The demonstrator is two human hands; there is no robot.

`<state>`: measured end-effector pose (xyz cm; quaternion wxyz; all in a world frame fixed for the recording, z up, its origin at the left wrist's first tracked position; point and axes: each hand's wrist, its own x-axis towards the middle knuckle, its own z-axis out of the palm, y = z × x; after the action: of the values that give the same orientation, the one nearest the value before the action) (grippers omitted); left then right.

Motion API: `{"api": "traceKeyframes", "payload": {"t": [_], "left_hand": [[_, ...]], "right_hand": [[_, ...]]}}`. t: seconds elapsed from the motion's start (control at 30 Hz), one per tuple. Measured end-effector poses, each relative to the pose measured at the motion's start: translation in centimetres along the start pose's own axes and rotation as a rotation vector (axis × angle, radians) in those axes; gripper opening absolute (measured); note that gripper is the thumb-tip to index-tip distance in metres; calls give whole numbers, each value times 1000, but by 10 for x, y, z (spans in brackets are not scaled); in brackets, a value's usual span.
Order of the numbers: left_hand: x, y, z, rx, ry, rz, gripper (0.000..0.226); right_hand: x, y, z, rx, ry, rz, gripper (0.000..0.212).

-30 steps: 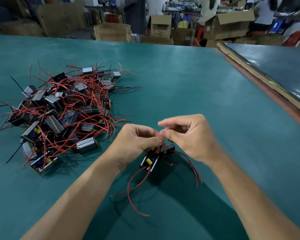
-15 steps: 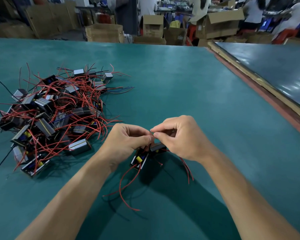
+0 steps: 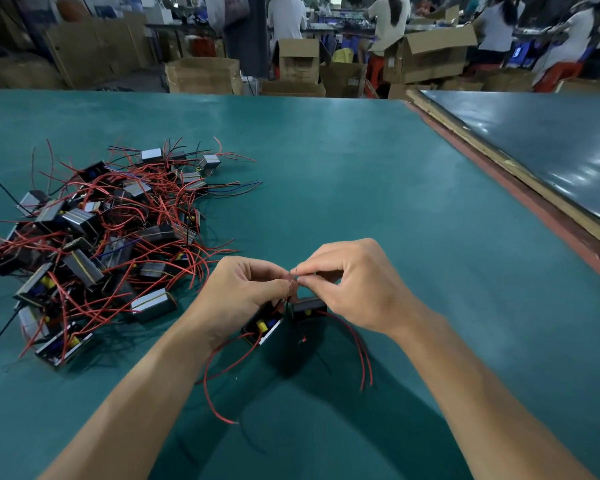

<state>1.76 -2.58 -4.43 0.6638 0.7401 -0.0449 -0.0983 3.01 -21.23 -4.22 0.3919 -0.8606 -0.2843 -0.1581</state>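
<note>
A heap of wired boxes (image 3: 101, 237) lay by the left edge of the table (image 3: 361, 185). Toward the front edge, the left hand (image 3: 243, 292) and right hand (image 3: 354, 289) each pinched the bare wire tips (image 3: 293, 279), held together above two small boxes (image 3: 307, 304). It seemed the joining step. Next the hands would have to twist the strands tight without slipping.

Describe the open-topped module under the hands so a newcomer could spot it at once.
On the green table, right of the tangled pile of red-wired modules, the left hand and right hand pinch wire ends together. The open-topped module is just below the left hand, apart from the pile. Unlike the dark module at its right, it shows a yellow part.
</note>
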Motion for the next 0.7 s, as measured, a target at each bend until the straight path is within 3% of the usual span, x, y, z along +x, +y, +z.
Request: {"api": "traceKeyframes", "payload": {"t": [0.3,0.7], "left_hand": [[-2,1,3,45,30,81,15],[-4,1,5,311,115,277,16]], "right_hand": [[-2,-4,-2,-96,-87,44,10],[0,-8,4,181,-48,269,16]]}}
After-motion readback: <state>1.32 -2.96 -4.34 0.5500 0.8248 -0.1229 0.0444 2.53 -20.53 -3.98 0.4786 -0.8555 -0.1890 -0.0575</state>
